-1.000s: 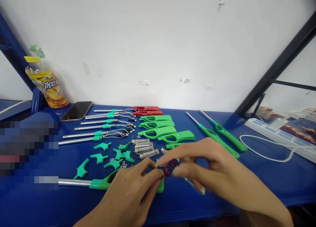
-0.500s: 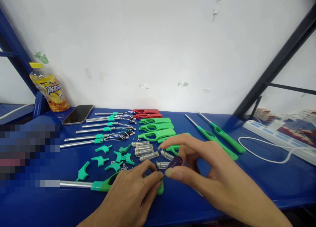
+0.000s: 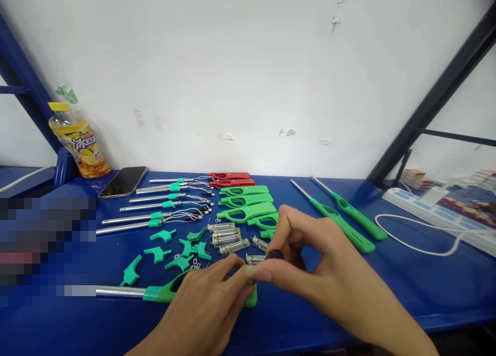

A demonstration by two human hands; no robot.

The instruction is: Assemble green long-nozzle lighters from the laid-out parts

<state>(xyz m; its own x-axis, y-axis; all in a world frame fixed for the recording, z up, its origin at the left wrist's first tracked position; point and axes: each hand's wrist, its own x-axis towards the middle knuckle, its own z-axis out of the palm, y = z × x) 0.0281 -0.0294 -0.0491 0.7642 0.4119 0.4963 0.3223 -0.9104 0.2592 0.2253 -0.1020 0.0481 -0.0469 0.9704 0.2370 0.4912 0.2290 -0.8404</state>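
My left hand (image 3: pixel 207 299) is closed over the handle of a long green gas lighter (image 3: pixel 166 294) lying on the blue table, its metal tube pointing left. Between the thumb and bent fingers of my right hand (image 3: pixel 321 265) is a small screwdriver (image 3: pixel 275 254) with a dark purple handle. Its shaft and tip are hidden by my fingers, close above the right end of the lighter's handle. Just behind my hands lie several clear fuel tanks (image 3: pixel 227 237). Teal trigger pieces (image 3: pixel 179 263) are scattered to the left, with tiny clips among them.
Metal tubes with wires (image 3: pixel 145 207) lie in a row at the back left, beside green handle shells (image 3: pixel 248 211) and red shells (image 3: pixel 232 182). Two whole lighters (image 3: pixel 344 229) rest on the right, near a power strip (image 3: pixel 434 216). A phone (image 3: pixel 123 182) and drink bottle (image 3: pixel 82 144) stand far left.
The fingers of my right hand have curled in around the screwdriver's handle, covering more of it. My left hand stays on the lighter.
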